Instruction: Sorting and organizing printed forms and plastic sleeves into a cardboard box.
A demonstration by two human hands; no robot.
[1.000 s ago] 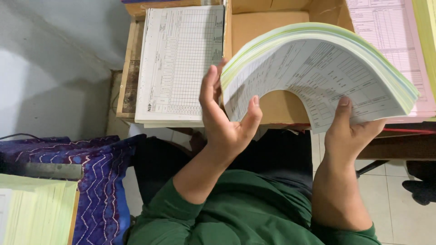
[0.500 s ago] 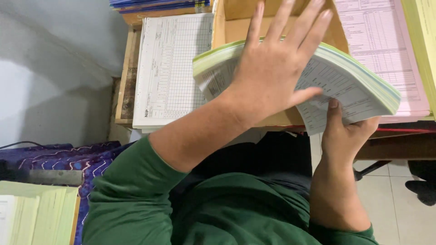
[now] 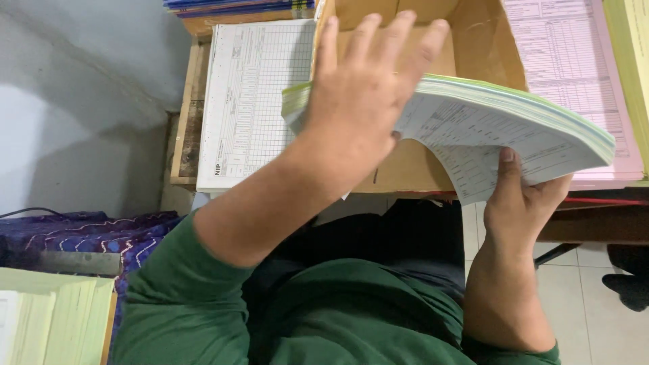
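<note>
Thick stack of white printed form sheets with green and yellow page edges (image 3: 500,128) is held up in the air over the bench, in front of the person's chest, sagging toward its near right corner. Right hand (image 3: 517,199) grips that stack from below at the near edge, thumb up on the face of the bottom sheet, fingers clamped on the paper from behind. Left hand (image 3: 362,101) lies flat on top of the left part of the stack, palm down, fingers (image 3: 399,40) spread apart and straight, pressing on the top sheet, not curled round anything. Both forearms come out of dark green sleeves (image 3: 176,297).

Under the stack sits a brown cardboard box (image 3: 473,40), open, its flap partly hidden by the left hand. Just left of the box lies a white pile of gridded table forms (image 3: 253,94), flat on a wooden bench (image 3: 184,122). Right of the box lies a pink pile of printed forms (image 3: 574,54), with a yellow-green paper edge (image 3: 632,61) at the far right. Blue-covered booklets (image 3: 236,7) show at the top edge. Bottom left: a pale yellow-green paper pile (image 3: 47,318) and a purple patterned cloth (image 3: 88,233). Grey wall on the left, white tiled floor (image 3: 595,318) bottom right.
</note>
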